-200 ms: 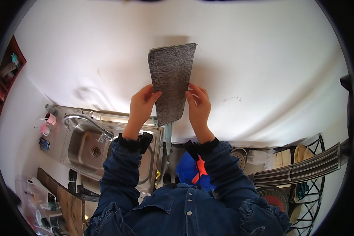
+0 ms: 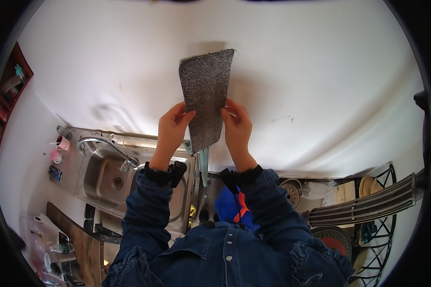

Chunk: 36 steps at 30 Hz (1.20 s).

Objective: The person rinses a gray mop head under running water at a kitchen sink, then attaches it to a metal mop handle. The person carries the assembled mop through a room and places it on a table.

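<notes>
Pinched by its two long edges, a tapered, flat, dark-grey piece with a rough fibrous face (image 2: 205,91) was gripped between the left hand (image 2: 171,125) and the right hand (image 2: 238,126), each thumb on the near face and the fingers curled behind. It was held up before a white wall (image 2: 321,86), above and to the right of a double-bowl stainless-steel sink (image 2: 104,174), whose left bowl showed a round drain and whose right bowl lay partly behind the left sleeve (image 2: 146,210). Beside the sink a small pink cup (image 2: 62,142) stood at the wall; its contents could not be made out. Farther left, a red-framed shelf (image 2: 24,69) held assorted small items, too blurred to tell. The grey piece's long axis ran nearly straight up the view, its wider end pointing away from the body and its narrower end toward it.
</notes>
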### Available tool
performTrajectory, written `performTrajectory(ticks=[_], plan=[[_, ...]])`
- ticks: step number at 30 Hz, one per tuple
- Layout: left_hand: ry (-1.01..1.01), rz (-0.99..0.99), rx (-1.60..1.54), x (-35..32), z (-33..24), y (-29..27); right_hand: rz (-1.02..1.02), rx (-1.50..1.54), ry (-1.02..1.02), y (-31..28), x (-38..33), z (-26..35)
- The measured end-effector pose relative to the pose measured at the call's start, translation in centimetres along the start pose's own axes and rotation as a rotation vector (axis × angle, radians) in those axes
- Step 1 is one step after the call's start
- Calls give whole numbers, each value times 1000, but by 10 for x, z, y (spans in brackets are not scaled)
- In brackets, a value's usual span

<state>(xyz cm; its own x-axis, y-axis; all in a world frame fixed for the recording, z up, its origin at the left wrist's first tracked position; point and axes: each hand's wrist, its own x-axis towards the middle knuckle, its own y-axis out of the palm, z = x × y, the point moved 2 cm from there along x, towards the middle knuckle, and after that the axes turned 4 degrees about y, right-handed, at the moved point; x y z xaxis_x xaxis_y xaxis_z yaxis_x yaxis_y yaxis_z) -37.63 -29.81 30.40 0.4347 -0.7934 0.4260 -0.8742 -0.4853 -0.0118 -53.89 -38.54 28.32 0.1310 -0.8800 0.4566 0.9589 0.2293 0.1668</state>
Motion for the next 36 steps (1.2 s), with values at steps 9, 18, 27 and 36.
performTrajectory(ticks=[9,18,27,36], plan=[[29,-85,-5,-17,-4,3,-39,-119,-13,-2,7,0],[50,-175,53,-32,-13,3,-5,-68,106,1,9,-11],[-12,-156,80,-38,-14,-27,156,-161,-162,3,8,3],[-35,-139,-31,-39,-35,-41,350,-117,41,1,8,8]])
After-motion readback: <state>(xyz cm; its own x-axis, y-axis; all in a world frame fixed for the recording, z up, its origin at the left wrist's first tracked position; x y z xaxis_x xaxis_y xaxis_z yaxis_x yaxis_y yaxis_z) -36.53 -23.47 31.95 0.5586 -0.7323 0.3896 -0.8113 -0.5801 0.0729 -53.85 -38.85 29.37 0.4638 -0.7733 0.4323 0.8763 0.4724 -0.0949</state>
